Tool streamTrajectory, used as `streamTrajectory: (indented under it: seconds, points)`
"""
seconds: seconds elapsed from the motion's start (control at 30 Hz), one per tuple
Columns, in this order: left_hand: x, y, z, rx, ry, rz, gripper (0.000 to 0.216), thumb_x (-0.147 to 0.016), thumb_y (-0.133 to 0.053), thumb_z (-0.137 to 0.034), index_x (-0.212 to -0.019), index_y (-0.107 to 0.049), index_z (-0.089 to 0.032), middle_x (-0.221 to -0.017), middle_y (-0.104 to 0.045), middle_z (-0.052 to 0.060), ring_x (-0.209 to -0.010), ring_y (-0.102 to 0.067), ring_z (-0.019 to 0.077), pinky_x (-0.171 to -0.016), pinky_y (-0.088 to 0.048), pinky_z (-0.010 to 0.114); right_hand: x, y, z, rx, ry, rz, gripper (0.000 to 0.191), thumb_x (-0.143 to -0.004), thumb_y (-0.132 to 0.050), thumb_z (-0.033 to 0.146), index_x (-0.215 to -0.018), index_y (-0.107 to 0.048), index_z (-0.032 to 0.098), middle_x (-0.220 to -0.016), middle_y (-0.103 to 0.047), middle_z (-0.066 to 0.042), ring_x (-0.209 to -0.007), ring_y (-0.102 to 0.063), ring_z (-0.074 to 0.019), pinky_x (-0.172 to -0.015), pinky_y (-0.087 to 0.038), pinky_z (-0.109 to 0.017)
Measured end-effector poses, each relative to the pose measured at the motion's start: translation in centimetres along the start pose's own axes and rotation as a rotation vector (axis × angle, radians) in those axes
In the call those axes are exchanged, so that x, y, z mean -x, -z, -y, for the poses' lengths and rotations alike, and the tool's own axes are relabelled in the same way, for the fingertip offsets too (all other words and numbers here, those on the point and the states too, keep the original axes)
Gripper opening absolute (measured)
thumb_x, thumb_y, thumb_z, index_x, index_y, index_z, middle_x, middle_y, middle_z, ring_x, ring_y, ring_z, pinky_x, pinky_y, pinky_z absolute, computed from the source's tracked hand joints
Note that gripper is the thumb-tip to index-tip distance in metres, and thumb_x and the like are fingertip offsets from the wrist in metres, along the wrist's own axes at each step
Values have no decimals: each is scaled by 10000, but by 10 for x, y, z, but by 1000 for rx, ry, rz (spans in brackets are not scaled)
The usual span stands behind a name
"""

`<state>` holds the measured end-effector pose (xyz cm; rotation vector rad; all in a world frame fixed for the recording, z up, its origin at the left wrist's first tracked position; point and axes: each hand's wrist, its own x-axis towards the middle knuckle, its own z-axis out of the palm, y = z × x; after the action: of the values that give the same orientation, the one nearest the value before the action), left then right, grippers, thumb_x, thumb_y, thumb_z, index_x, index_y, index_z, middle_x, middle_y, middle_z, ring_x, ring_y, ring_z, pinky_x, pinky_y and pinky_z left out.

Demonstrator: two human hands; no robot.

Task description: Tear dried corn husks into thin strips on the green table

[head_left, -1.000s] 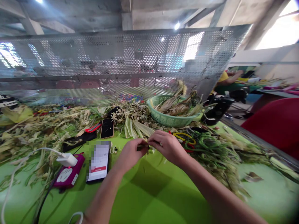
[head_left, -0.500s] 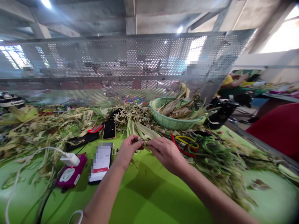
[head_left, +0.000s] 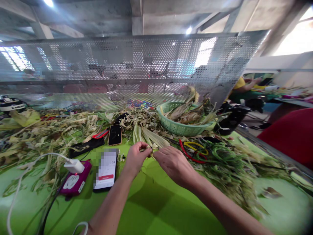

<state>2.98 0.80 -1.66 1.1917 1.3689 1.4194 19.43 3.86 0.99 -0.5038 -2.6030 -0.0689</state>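
Worktop below, pale husk leaves just beyond, we curl our right hand, its hold hidden, beside our left hand, which seemingly pinches a thin strand between them. We judge this fine fingertip work, calling next for steady pinching.

Smartphone, right of the magenta power strip: digits "04" on the screen; lettering on its red button too small to read.
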Motion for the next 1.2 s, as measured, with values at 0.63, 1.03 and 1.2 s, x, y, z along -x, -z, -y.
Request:
streamTrajectory:
  seconds: [0.63,1.03,1.2]
  points:
    - [2,0,0,360,93,187,254,-659,-743,-274,-853,-634,-150,-724,-600,-14,-645,-548,82,-684,-446,216,-1,-15,-36,-628,-403,-119,201,-865,-539,299,-781,-657,159,-709,-627,-4,-692,-577,-143,-615,-411,-215]
    - [-4,0,4,111,31,31,284,-688,-681,-356,-860,-648,-132,-740,-637,20,-661,-563,122,-666,-447,244,-1,-6,-9,82,-78,-71,234,-921,-412,179,-752,-574,163,-675,-552,-33,-633,-449,-148,-635,-285,-282]
    - [3,-5,-2,-23,-35,-14,225,-742,-622,-332,-856,-643,-139,-786,-649,38,-679,-562,127,-630,-437,231,1,-8,-4,137,-63,-59,232,-916,-381,127,-740,-528,163,-682,-556,-32,-616,-425,-145,-624,-258,-294]
